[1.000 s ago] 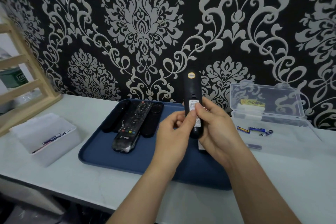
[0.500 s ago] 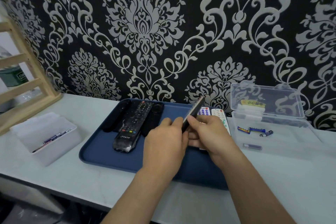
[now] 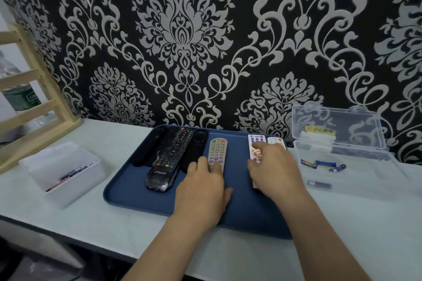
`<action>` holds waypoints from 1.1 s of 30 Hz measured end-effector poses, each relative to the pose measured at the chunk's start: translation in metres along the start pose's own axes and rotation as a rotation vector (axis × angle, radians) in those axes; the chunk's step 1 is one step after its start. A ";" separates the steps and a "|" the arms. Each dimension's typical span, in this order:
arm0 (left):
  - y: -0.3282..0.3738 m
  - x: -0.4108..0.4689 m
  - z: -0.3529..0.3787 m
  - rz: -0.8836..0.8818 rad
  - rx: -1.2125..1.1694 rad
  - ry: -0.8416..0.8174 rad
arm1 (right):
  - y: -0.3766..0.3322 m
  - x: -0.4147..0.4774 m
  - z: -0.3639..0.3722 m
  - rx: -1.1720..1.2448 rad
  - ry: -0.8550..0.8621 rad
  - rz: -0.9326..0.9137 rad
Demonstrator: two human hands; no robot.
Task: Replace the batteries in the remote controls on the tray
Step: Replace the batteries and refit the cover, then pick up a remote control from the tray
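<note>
Mid-frame on the dark-blue plastic tray (image 3: 127, 186): left hand (image 3: 202, 191) grip spread on grey oblong remote (image 3: 217, 151); right hand (image 3: 275, 172) grip, over white rectangular remote (image 3: 255, 143), cannot tell.

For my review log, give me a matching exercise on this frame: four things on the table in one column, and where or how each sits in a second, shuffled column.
Things:
1. grey remote
2. white remote with orange buttons
3. black remote marked JTHTF
4. clear box

States:
a. right of the tray, lid up, loose batteries inside
b. lower end under the left hand
c. partly covered by the right hand
d. left part of the tray, in clear wrap, no hand on it

Pairs: 1-b, 2-c, 3-d, 4-a
</note>
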State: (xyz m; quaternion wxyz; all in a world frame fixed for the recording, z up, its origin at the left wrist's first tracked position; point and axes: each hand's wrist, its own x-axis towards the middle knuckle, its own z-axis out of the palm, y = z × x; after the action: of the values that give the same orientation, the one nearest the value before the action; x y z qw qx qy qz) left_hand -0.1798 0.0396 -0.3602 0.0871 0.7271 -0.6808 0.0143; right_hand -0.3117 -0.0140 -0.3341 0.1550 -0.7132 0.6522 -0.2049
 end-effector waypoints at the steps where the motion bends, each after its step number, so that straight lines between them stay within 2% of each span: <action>1: -0.001 0.001 0.001 0.009 0.015 0.017 | 0.001 -0.001 0.001 -0.088 -0.044 -0.004; 3: -0.006 0.005 0.003 0.036 0.009 0.068 | 0.000 -0.004 0.007 -0.195 -0.120 -0.013; 7: -0.019 0.017 0.003 0.044 -0.071 0.069 | -0.003 -0.007 0.011 -0.283 -0.129 -0.037; 14: -0.032 0.030 0.003 -0.019 -0.096 0.090 | -0.007 -0.008 0.017 -0.199 -0.150 -0.105; 21: -0.031 0.037 -0.001 -0.101 -0.103 0.052 | -0.006 -0.006 0.018 -0.037 -0.141 -0.006; 23: -0.028 0.039 -0.004 -0.127 -0.122 0.054 | -0.001 -0.002 0.013 0.145 -0.137 0.042; 24: -0.026 0.040 -0.005 -0.123 -0.163 0.082 | 0.001 0.000 0.010 0.325 -0.150 0.099; 26: -0.014 0.039 -0.010 -0.048 -0.330 0.214 | 0.005 0.002 0.000 0.852 -0.214 0.253; 28: 0.003 0.033 -0.018 0.009 -0.610 0.304 | 0.008 0.000 -0.007 1.312 -0.318 0.340; 30: 0.025 0.029 -0.024 -0.020 -0.945 0.196 | 0.016 0.001 -0.011 1.521 -0.317 0.313; 32: 0.043 0.029 -0.024 -0.045 -1.282 0.062 | 0.022 0.002 -0.013 1.587 -0.286 0.256; 33: 0.048 0.029 -0.022 -0.050 -1.390 0.045 | 0.023 0.002 -0.014 1.591 -0.274 0.223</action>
State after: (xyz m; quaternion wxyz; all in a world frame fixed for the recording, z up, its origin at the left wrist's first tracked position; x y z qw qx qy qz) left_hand -0.2235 0.0110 -0.3291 0.5467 0.5177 -0.5134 -0.4117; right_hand -0.3383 -0.0179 -0.3323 0.7129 -0.3393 0.3539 -0.5013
